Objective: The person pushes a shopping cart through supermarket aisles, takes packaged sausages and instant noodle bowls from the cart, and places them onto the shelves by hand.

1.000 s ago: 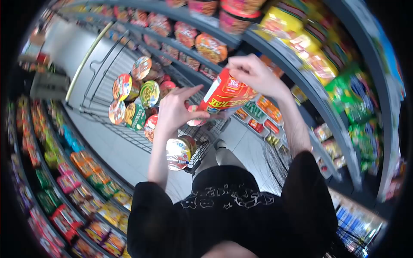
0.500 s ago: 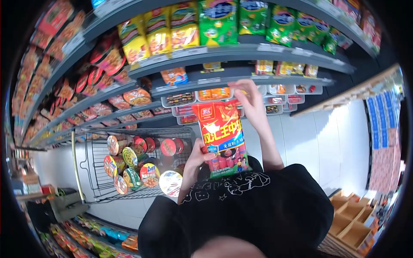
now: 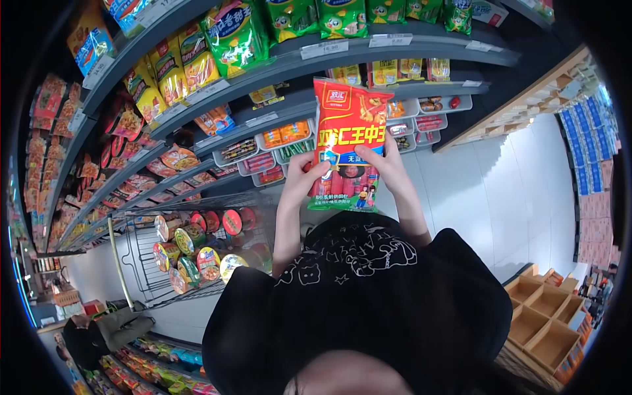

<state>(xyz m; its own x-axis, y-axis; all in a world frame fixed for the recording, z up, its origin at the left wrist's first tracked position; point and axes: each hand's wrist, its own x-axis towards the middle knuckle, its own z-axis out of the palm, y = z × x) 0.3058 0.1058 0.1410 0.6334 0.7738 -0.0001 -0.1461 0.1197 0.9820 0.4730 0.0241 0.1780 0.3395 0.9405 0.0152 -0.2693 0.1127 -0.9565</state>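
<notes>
A red and yellow bag of ham sausages (image 3: pixel 352 135) is held upright in front of my chest, with pink sausages showing through its lower part. My left hand (image 3: pixel 305 176) grips the bag's left edge, thumb across the front. On the right edge, my right hand (image 3: pixel 387 164) is closed round it too, thumb pressed on the blue band. Both hands' other fingers are mostly hidden behind the bag. Just beyond it, clear bins of packaged sausages (image 3: pixel 286 133) stand low on the shelf.
To the left is a wire shopping cart (image 3: pixel 141 263) holding several instant noodle cups (image 3: pixel 209 261). Shelves (image 3: pixel 289 69) of green and yellow bags curve across the front. Wooden compartment bins (image 3: pixel 550 303) stand at lower right. Another person (image 3: pixel 99 336) is at lower left.
My right hand has come down from near the shelf and taken hold of the bag's right edge. The bag now sits higher in view, and the view has shifted.
</notes>
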